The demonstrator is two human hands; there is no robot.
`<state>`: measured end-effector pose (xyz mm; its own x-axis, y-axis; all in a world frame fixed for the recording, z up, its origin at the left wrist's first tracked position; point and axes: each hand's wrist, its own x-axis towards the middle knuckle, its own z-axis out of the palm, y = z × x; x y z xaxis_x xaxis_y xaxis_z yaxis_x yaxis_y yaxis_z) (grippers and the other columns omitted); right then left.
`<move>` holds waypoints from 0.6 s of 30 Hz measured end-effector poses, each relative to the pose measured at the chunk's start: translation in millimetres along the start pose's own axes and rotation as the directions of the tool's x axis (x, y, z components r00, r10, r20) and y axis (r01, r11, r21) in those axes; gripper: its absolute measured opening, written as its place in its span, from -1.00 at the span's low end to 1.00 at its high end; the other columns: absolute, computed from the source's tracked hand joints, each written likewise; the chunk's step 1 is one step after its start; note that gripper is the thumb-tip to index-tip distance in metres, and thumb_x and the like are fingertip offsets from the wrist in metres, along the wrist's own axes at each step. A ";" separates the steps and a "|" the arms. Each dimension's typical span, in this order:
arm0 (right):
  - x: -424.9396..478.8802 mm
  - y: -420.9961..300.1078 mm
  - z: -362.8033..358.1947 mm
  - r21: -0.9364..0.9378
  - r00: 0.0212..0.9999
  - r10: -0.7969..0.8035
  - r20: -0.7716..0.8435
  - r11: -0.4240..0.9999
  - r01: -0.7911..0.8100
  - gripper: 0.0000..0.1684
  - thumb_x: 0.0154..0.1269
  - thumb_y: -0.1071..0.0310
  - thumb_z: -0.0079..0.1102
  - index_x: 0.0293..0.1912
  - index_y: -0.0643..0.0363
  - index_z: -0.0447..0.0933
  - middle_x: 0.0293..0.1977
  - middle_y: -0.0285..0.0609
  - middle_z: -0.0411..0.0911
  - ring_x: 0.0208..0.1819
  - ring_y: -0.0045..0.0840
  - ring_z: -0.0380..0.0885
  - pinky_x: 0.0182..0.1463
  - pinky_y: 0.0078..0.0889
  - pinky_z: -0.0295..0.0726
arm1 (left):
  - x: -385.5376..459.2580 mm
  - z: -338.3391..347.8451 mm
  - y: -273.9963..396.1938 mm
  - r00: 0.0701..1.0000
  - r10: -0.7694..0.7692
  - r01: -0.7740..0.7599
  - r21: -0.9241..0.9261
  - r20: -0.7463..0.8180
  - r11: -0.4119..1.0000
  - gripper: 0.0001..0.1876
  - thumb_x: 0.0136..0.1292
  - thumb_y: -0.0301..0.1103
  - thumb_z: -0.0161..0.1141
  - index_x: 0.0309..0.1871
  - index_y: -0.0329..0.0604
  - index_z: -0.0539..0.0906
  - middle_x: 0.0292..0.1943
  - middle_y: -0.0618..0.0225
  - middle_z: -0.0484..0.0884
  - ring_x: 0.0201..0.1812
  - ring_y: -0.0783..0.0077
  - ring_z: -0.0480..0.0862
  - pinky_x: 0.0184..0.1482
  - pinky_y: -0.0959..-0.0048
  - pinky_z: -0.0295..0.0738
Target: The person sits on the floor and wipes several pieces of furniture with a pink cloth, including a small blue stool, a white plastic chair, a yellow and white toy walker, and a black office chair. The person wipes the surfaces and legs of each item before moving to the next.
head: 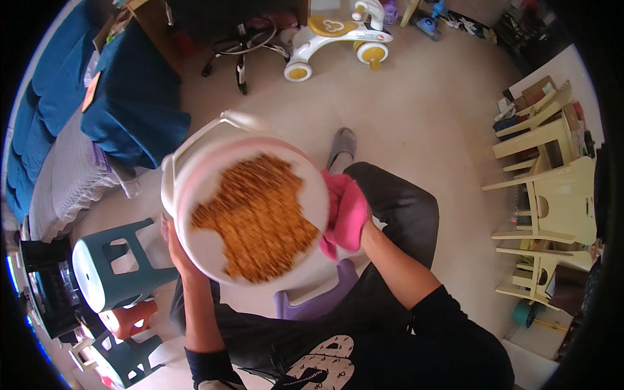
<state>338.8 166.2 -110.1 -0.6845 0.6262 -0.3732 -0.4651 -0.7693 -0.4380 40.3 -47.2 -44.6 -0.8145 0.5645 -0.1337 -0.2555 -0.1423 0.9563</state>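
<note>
In the middle of the head view is a round white container with a pink rim band (319,195) and a pale handle (197,139), blurred by motion. A bear-shaped or irregular brown textured patch (263,219) shows on its round face; whether it is a print or contents, I cannot tell. My left hand (183,253) holds the container's lower left side, its fingers partly hidden. A bright pink cloth (348,209) covers my right hand (365,226), which presses the cloth against the container's right side. Between my legs shows a purple plastic stool (321,297).
A white and yellow ride-on toy (331,36) and a wheeled chair base (241,53) stand ahead. Stools, one teal (141,248), are at the left near a blue cloth-covered piece of furniture (131,92). Cream chairs (560,204) line the right. A slippered foot (343,144) rests on the floor.
</note>
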 end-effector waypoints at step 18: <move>-39.3 -15.2 130.0 -0.738 0.985 -0.133 0.110 0.652 0.171 -0.49 0.00 0.60 0.33 0.00 0.23 0.43 -0.23 -0.31 0.51 -0.32 -0.59 0.41 -0.32 -0.55 0.42 | 161.0 -327.2 -8.6 0.805 -0.338 0.229 -0.269 -0.488 0.935 -0.15 0.29 0.38 -0.27 0.44 -0.07 0.31 0.35 0.16 0.46 0.32 -0.03 0.47 0.28 -0.21 0.39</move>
<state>299.9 136.9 17.5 -0.6739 0.7055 -0.2193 -0.0058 -0.3019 -0.9533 -259.0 -221.1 -159.5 -0.8233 0.1054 -0.5577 -0.5661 -0.2226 0.7937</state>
